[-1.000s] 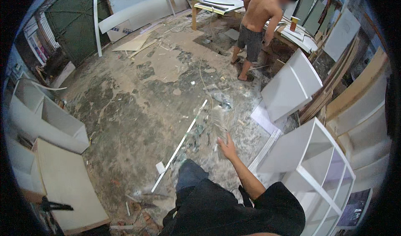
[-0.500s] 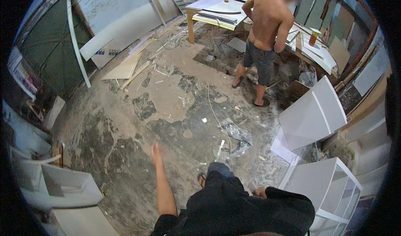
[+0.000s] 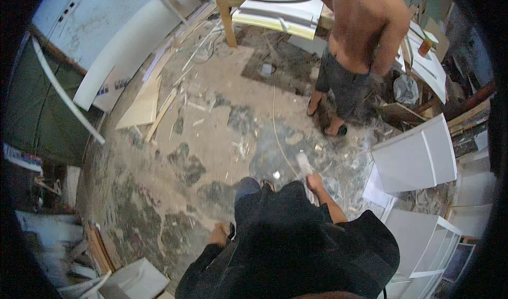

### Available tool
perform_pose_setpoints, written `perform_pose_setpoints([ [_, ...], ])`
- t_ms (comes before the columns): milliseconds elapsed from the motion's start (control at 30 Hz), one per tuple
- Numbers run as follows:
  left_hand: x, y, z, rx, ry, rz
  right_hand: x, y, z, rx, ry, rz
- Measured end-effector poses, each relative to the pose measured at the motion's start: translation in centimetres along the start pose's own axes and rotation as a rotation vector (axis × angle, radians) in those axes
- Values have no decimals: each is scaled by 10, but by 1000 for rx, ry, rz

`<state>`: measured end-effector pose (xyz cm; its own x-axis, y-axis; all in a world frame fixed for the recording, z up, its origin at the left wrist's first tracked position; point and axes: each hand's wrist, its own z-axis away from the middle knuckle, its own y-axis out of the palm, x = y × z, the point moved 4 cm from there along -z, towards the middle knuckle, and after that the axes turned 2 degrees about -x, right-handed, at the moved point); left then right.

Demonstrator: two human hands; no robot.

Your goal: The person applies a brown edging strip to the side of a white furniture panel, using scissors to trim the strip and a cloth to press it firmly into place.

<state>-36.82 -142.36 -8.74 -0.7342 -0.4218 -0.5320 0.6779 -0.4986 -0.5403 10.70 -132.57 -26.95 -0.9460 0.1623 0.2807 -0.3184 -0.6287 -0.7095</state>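
Note:
My right hand (image 3: 314, 182) reaches forward past my dark clothing, fingers wrapped round a pale, narrow, flat-looking piece (image 3: 304, 164). The piece is blurred, and its kind does not show. My left hand (image 3: 218, 235) hangs low beside my left leg, above the stained floor (image 3: 174, 246). A small dark shape (image 3: 232, 230) borders its fingers; I cannot tell whether the hand touches it. The left fingers are too blurred to read. One sandalled foot (image 3: 269, 184) shows between my knees.
A shirtless person (image 3: 365, 29) stands ahead right by a table (image 3: 227, 21) with white sheets. A cable (image 3: 276, 121) crosses the debris-strewn floor. White panels (image 3: 415, 153) and a white cabinet frame (image 3: 423, 241) stand right. Boards (image 3: 144, 103) lie left; a pale box (image 3: 135, 280) sits near left.
The table and the person appear nearer. My right hand has come forward from beside my body with the pale piece. My left hand has swung back from its outstretched position toward my leg.

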Motion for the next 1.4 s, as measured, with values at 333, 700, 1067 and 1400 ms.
perform_pose_setpoints([
  [333,75,-99,-294,30,-374,-277,210,-411,-183,-732,9,-862],
  [700,-534,-497,-789,-170,601,352,238,-550,-353,-1261,307,-1028],
  [1067,-771,-477,-899,380,242,235,225,-697,-472,-1423,714,-1123],
  [1400,-774,-455,-912,622,105,234,328,-749,-532,-1094,1115,-829],
])
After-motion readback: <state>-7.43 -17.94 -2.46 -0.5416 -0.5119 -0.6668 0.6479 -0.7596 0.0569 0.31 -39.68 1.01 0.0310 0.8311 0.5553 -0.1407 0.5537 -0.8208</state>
